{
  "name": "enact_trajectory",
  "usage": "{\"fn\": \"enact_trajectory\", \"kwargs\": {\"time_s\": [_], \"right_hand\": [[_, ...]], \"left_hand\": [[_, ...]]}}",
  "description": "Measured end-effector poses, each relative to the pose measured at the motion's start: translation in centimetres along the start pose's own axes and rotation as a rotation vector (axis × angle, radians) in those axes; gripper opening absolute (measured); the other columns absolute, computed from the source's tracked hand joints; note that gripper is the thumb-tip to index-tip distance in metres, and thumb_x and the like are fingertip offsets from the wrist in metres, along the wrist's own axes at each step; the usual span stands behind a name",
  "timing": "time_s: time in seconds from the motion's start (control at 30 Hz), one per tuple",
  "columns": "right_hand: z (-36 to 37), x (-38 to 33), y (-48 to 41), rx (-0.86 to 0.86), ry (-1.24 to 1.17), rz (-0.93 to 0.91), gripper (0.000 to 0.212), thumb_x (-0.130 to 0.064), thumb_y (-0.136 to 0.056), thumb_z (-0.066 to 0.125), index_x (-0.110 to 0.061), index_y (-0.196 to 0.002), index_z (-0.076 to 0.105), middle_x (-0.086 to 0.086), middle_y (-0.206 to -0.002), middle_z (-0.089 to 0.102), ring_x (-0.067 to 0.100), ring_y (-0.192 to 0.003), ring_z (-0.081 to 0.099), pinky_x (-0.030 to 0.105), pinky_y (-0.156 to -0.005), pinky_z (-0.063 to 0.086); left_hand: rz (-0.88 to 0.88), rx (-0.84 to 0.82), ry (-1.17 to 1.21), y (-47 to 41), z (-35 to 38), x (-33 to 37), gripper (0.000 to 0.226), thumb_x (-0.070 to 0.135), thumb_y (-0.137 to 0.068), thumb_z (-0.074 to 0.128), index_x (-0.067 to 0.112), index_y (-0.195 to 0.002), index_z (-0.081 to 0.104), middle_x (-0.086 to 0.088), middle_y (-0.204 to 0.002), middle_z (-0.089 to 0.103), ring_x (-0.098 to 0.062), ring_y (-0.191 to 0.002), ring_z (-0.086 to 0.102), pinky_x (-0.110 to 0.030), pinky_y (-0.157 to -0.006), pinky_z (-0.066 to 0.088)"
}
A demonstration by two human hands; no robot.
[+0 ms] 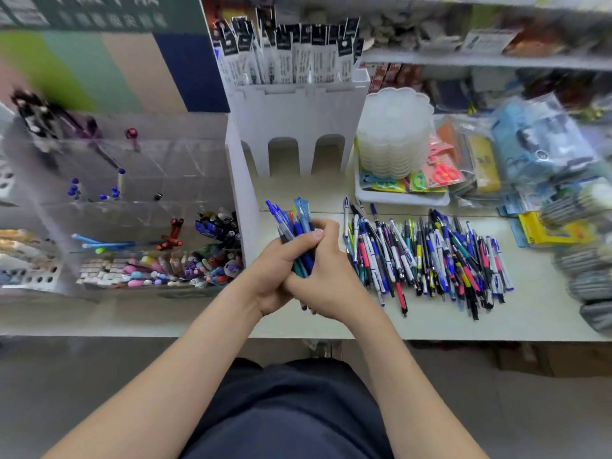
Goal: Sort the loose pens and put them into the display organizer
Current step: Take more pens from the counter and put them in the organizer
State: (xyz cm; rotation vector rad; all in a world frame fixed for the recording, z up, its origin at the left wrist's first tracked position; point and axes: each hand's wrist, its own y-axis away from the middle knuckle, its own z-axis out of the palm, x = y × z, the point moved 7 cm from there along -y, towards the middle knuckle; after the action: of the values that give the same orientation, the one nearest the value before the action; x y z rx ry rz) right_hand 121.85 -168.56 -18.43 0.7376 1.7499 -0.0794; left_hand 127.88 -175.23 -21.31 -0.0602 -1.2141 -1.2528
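Pale counter | left hand, right hand clasp mostly blue pen bundle

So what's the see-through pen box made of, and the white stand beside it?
The see-through pen box is probably clear glossy plastic: pens show through its walls. The white stand looks like matte card or foam board: flat panels, cut arches.
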Motion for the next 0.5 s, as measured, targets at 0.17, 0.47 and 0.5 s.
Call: {"fn": "enact_trajectory", "kwargs": {"time_s": [0.17,0.47,0.5], "right_hand": [[3.5,-2.9,1.1,0.031,-0.058,0.008,0.039,-0.04,-0.082,0.06,-0.036,-0.119,0.049,0.005,-0.115,0.053,0.019,-0.095,0.061,0.024,-0.062,0.051],[10.5,-6.9,-0.4,0.259,-0.044,0.04,0.047,-0.069,-0.093,0.059,-0.024,-0.089,0.075,-0.007,-0.082,0.068,0.019,-0.08,0.067,0.045,-0.072,0.063],[11.5,-7.4,-0.7,0.248,-0.077,0.048,0.05,-0.063,-0.094,0.062,-0.015,-0.086,0.072,-0.002,-0.071,0.064,0.02,-0.064,0.061,0.04,-0.059,0.059]], "left_hand": [[-0.003,-0.059,0.022,2.7,-3.3,2.4,0.02,0.022,-0.103,0.066,0.007,-0.113,0.073,-0.017,-0.105,0.074,-0.028,-0.094,0.074,-0.039,-0.084,0.061],[0.029,-0.173,-0.183,8.3,-11.3,5.2,0.027,0.025,-0.108,0.059,0.005,-0.12,0.072,-0.017,-0.094,0.07,-0.029,-0.079,0.067,-0.04,-0.07,0.061],[0.03,-0.182,-0.208,8.7,-12.4,5.6,0.028,0.024,-0.108,0.059,0.002,-0.121,0.071,-0.019,-0.092,0.067,-0.03,-0.078,0.064,-0.041,-0.071,0.06]]}}
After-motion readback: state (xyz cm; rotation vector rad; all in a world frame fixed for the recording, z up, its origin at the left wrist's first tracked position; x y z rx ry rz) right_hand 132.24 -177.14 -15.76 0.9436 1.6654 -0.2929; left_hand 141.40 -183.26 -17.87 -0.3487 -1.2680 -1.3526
